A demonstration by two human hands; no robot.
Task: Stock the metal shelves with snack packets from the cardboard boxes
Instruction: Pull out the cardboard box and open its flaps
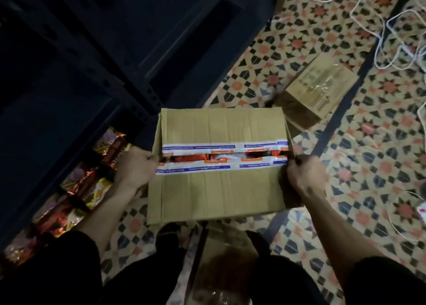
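A brown cardboard box (219, 189) is held above the patterned floor, its top flaps parted along a slit white and blue tape seam. Orange and white snack packets (216, 157) show through the gap. My left hand (136, 166) grips the box's left edge at the seam, fingers curled into the opening. On the opposite side, my right hand (304, 175) grips the right edge at the seam. The dark metal shelves (96, 79) stand at the left. Shiny orange and purple snack packets (92, 182) lie in a row on the lowest shelf.
A second cardboard box (318, 90) lies on the tiled floor (380, 166) behind and to the right. Another box (221, 265) sits between my feet. White cables (391, 28) tangle at the top right.
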